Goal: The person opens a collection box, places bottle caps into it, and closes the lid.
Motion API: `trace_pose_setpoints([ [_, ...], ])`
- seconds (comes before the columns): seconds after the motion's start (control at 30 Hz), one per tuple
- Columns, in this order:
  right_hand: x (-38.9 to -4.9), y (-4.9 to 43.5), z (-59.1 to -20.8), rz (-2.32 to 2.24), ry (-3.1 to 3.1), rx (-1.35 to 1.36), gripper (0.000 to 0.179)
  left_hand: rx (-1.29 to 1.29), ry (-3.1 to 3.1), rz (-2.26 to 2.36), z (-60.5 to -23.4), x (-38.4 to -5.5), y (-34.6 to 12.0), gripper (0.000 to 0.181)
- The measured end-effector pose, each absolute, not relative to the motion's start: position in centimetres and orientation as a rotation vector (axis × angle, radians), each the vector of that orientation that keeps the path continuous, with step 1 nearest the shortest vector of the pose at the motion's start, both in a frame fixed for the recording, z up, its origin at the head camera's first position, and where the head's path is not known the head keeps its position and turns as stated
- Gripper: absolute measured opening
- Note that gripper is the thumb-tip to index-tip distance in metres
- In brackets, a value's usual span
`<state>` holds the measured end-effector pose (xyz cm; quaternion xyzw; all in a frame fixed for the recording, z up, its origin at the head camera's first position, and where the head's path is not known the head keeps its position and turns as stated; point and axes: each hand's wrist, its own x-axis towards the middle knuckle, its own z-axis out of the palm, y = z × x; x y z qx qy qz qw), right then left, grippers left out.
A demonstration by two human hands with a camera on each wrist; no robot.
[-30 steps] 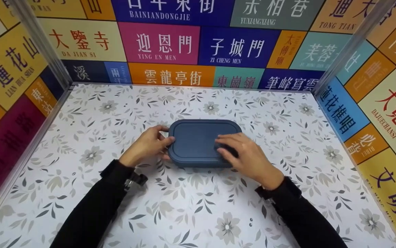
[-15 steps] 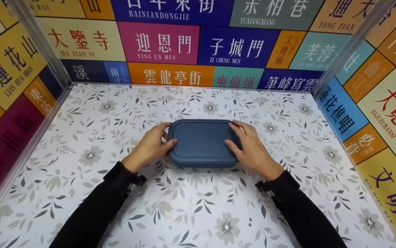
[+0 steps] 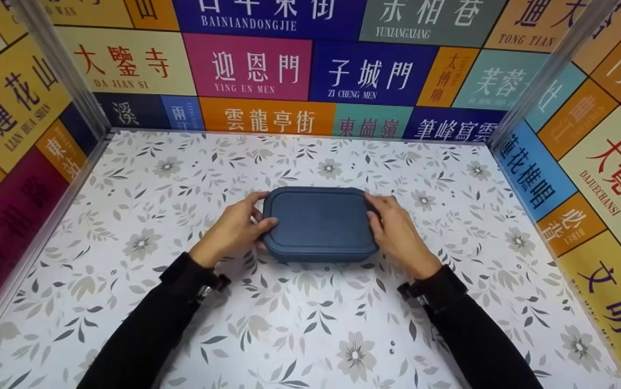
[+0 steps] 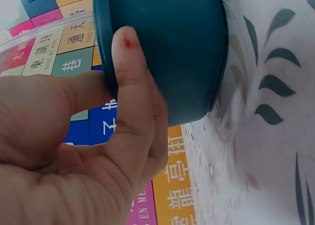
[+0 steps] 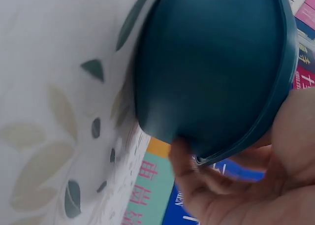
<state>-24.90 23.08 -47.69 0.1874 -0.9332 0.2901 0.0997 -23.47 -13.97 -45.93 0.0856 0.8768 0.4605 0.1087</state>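
A dark blue lunch box [image 3: 318,221] with rounded corners and a lid on it sits flat on the patterned table. At its left end my left hand [image 3: 234,224] grips it, the thumb over the lid's edge. In the left wrist view one finger [image 4: 130,62] lies along the box's side wall [image 4: 182,52]. My right hand [image 3: 401,235] holds the right end, thumb at the lid's edge and fingers round the far corner. The right wrist view shows a fingertip [image 5: 181,148] at the lower wall of the lunch box [image 5: 211,72].
White floral cloth [image 3: 321,324] covers the table. Upright panels with coloured sign blocks stand at the back [image 3: 259,67], left and right, with metal corner posts [image 3: 548,70] between them. Black sleeves [image 3: 142,324] and wrist-worn cameras [image 3: 210,286] are on both forearms.
My right hand has moved from over the right part of the lid outward to the box's right end. The left hand has kept its hold at the left end, shifting only slightly.
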Motion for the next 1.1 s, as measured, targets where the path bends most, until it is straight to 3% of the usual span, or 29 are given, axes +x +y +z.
trace_pose_setpoints([
  [0.23,-25.3,24.0,-47.2,1.069,-2.917,0.349,0.055,0.153,2.389,1.521,-46.0,-23.5,-14.2,0.08],
  [0.6,-25.6,23.6,-47.8,0.965,-2.872,0.349,0.043,0.251,2.492,1.434,-46.1,-23.4,-13.9,0.078],
  [0.93,-24.5,23.2,-47.0,0.807,-2.809,0.701,0.075,0.665,2.99,0.799,-46.5,-22.8,-11.7,0.087],
  [1.1,-24.3,22.6,-47.1,0.744,-2.933,0.808,0.091,0.664,2.958,0.613,-46.9,-23.0,-11.0,0.099],
])
